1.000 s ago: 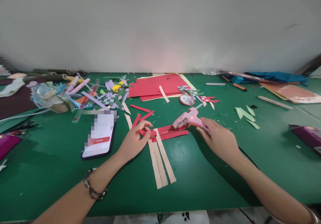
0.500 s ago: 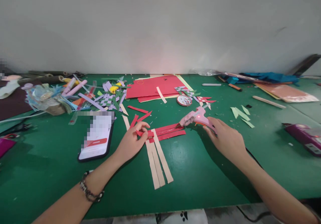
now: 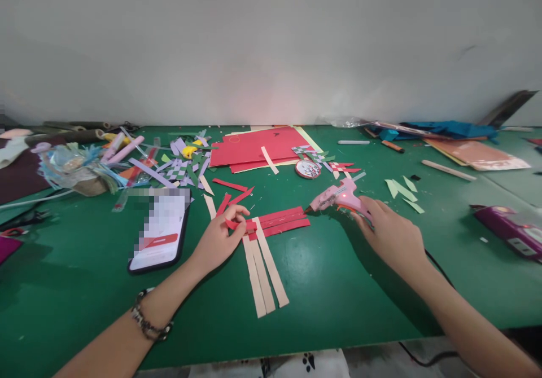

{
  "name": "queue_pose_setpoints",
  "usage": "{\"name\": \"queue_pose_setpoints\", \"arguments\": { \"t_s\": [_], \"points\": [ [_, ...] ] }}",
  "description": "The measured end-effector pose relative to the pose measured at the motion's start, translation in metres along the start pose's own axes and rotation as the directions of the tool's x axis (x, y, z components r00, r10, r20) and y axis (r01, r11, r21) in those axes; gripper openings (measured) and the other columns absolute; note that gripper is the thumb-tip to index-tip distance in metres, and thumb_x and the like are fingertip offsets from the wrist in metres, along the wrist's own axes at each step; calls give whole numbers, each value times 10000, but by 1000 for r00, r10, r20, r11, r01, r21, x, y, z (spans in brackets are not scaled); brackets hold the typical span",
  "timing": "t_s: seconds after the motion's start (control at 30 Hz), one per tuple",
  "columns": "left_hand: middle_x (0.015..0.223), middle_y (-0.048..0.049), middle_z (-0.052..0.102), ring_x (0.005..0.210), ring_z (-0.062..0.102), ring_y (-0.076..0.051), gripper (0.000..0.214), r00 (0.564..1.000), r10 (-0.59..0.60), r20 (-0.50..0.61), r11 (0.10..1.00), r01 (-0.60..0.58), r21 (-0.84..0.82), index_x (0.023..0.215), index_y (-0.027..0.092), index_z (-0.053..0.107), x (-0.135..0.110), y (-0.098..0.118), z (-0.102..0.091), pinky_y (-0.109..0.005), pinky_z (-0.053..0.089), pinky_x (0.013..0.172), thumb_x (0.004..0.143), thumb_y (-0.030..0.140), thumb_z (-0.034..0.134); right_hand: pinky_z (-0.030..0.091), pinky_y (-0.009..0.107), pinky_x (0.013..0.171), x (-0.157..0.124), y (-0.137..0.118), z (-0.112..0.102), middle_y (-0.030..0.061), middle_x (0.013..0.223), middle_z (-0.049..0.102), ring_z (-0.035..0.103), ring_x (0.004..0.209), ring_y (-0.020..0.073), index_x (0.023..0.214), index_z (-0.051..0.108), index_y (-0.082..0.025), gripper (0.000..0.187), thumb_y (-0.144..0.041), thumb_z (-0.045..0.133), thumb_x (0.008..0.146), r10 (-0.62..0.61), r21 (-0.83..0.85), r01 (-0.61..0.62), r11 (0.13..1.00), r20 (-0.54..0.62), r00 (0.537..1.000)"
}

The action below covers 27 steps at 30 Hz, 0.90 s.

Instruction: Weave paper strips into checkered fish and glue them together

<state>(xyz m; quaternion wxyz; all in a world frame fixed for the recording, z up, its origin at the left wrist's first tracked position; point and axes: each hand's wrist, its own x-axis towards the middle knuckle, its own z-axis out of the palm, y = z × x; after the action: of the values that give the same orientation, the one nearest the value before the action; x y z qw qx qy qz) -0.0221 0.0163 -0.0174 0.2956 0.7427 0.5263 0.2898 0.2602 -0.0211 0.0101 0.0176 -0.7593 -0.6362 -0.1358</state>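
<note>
My right hand (image 3: 392, 234) grips a pink glue gun (image 3: 339, 196) by its handle, an orange light glowing on its side. The nozzle points left, at the right end of the red paper strips (image 3: 283, 219). My left hand (image 3: 222, 234) is closed on the left end of a red strip, thumb and forefinger pinching it where it folds up. Cream paper strips (image 3: 263, 276) run from the red ones toward me, side by side, with their upper ends crossing the red. A thin shiny line lies along the red strips.
A phone (image 3: 163, 234) lies left of my left hand. Loose red strips (image 3: 231, 185), red card sheets (image 3: 258, 148) and a round tin of pins (image 3: 307, 168) lie beyond. Woven purple and green scraps (image 3: 180, 169) cover the back left. A purple tool (image 3: 512, 228) rests at the right.
The glue gun has moved a little to the right, its nozzle going from over the red strips to their right end. My left hand stays at the strips' left end.
</note>
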Motion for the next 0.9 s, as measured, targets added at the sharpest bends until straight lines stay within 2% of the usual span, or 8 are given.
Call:
{"name": "queue_pose_setpoints", "arguments": {
  "t_s": [0.23, 0.37, 0.47, 0.63, 0.73, 0.83, 0.87, 0.9],
  "points": [
    [630, 39, 529, 595, 542, -131, 93, 1000, 22, -4, 1000, -22, 0, 830, 221, 436, 1, -1, -1, -283, 443, 617, 772, 222, 363, 209, 223, 391, -3, 5, -2, 73, 921, 593, 551, 594, 178, 1005, 489, -195, 270, -352, 354, 831, -19, 16, 21, 1000, -81, 997],
    [634, 40, 543, 588, 542, -131, 101, 1000, 29, -3, 1000, -29, -9, 837, 221, 447, 1, 1, -1, -288, 444, 603, 776, 238, 369, 265, 233, 413, -2, 18, -5, 82, 909, 599, 555, 612, 194, 954, 492, -193, 287, -412, 382, 805, 72, 94, -61, 994, -114, 991],
    [664, 27, 565, 637, 560, -146, 118, 999, 43, 11, 999, -42, -23, 849, 216, 452, 0, 1, 0, -315, 446, 630, 779, 271, 374, 303, 258, 432, 2, 34, -8, 95, 833, 609, 553, 603, 212, 871, 499, -189, 286, -446, 407, 785, 165, 138, -154, 978, -71, 984],
    [642, 27, 581, 705, 571, -164, 130, 996, 78, 34, 997, -78, -1, 838, 208, 449, -1, 3, 0, -422, 384, 816, 758, 308, 425, 339, 293, 442, 4, 66, 1, 78, 587, 550, 518, 502, 214, 737, 490, -193, 306, -479, 389, 776, 280, 173, -282, 944, 38, 959],
    [637, 36, 576, 666, 568, -154, 156, 995, 91, 32, 996, -92, 19, 856, 209, 447, -1, 5, 0, -453, 338, 865, 734, 305, 454, 379, 334, 496, 4, 72, 4, 118, 645, 549, 548, 624, 274, 706, 522, -173, 319, -469, 418, 759, 241, 73, -244, 967, 40, 970],
    [643, 38, 575, 651, 568, -145, 153, 994, 105, 41, 994, -106, 30, 854, 209, 439, -2, 8, 0, -458, 321, 882, 722, 282, 462, 402, 423, 642, 7, 56, -7, 205, 912, 539, 498, 909, 371, 890, 552, -132, 392, -474, 409, 762, 184, -14, -190, 982, -198, 963],
    [644, 38, 572, 654, 568, -143, 147, 993, 108, 45, 994, -109, 31, 852, 209, 436, -2, 8, 0, -456, 323, 881, 722, 273, 460, 394, 441, 703, 9, 45, -13, 216, 974, 522, 474, 965, 367, 961, 532, -122, 417, -465, 381, 780, 126, 18, -126, 992, -255, 959],
    [648, 37, 569, 656, 567, -142, 142, 993, 107, 47, 994, -109, 29, 851, 208, 435, -2, 7, 0, -450, 338, 870, 723, 266, 456, 389, 434, 749, 12, 32, -18, 208, 985, 525, 477, 972, 339, 1002, 514, -120, 423, -457, 376, 787, 23, 88, -1, 996, -241, 970]
  ]
}}
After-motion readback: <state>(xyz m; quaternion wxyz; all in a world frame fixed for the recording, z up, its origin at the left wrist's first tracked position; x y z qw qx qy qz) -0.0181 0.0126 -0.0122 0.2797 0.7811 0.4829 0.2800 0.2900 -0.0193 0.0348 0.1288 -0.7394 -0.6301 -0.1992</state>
